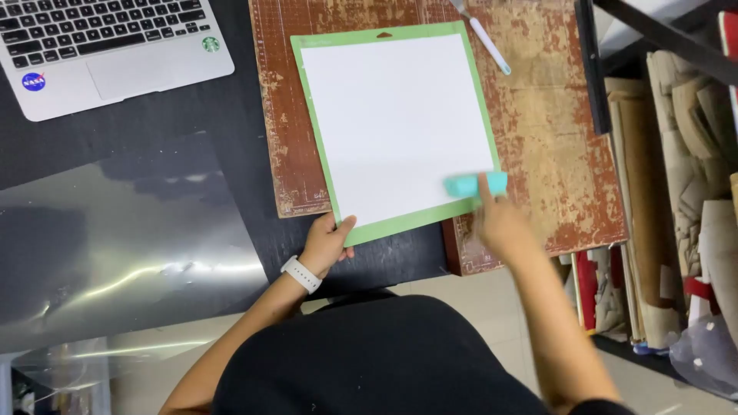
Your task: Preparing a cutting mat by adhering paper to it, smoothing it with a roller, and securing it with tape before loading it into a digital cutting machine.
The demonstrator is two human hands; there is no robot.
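In the middle of the frame a white sheet (pixel 396 127) lies on a green mat (pixel 311 131). The left hand (pixel 327 244) pinches the mat's bottom left corner. The right hand (pixel 500 223), blurry, grips a small teal scraper (pixel 470 184) on the sheet's bottom right corner. Under the mat is a worn brown board (pixel 546 131). A laptop (pixel 108 46) sits in the upper left. A white pen (pixel 489 44) lies at the top.

Left hand (pixel 327 244) pinched shut, wrist bent; right hand (pixel 500 223) blurred, fingers closed.
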